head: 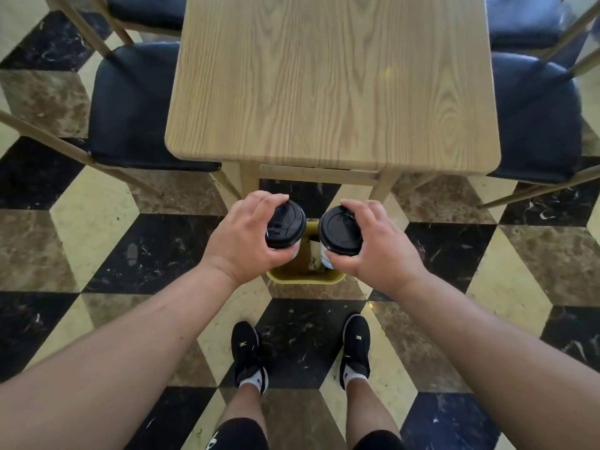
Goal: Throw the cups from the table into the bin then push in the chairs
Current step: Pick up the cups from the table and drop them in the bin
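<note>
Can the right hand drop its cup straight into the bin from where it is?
Probably yes. The right hand holds its cup above the yellow bin on the floor, with nothing between them. The left hand and its cup sit beside it, not underneath.

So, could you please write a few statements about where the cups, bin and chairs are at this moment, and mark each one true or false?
1. Each hand holds one lidded cup: the left hand has the left cup, the right hand has the right cup. True.
2. The cups are held above the yellow bin on the floor. True.
3. One cup stands on the table. False: the tabletop in view bears no cups.
4. The cups have white lids. False: both lids are black.
5. The near left chair is fully tucked under the table. False: most of its seat is exposed.
</note>
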A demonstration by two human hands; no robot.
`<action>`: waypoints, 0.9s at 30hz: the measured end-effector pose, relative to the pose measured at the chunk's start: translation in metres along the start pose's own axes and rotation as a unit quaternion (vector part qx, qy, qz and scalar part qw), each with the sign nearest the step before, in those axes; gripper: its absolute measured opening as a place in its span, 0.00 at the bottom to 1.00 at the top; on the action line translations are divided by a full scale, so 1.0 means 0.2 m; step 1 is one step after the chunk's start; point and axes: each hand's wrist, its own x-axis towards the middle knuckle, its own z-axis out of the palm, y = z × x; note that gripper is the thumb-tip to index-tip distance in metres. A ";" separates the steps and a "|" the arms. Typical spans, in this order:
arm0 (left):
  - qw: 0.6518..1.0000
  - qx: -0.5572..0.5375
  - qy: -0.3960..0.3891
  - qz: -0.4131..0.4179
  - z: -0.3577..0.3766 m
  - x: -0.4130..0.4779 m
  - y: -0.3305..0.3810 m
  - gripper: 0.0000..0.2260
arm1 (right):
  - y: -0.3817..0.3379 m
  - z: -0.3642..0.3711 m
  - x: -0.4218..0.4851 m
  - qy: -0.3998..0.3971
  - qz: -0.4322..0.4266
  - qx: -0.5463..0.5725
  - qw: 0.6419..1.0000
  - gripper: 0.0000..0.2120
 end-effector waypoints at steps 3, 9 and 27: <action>0.999 0.032 -0.025 -0.023 0.08 -0.05 -0.04 0.37 | 0.04 0.08 -0.01 -0.011 0.015 -0.011 1.000 0.44; 0.994 0.049 -0.062 -0.077 0.19 -0.09 -0.06 0.39 | 0.09 0.22 -0.02 -0.038 0.059 -0.036 0.997 0.46; 0.981 0.112 -0.116 -0.108 0.26 -0.11 0.01 0.41 | 0.12 0.36 -0.06 -0.062 0.084 -0.054 0.993 0.49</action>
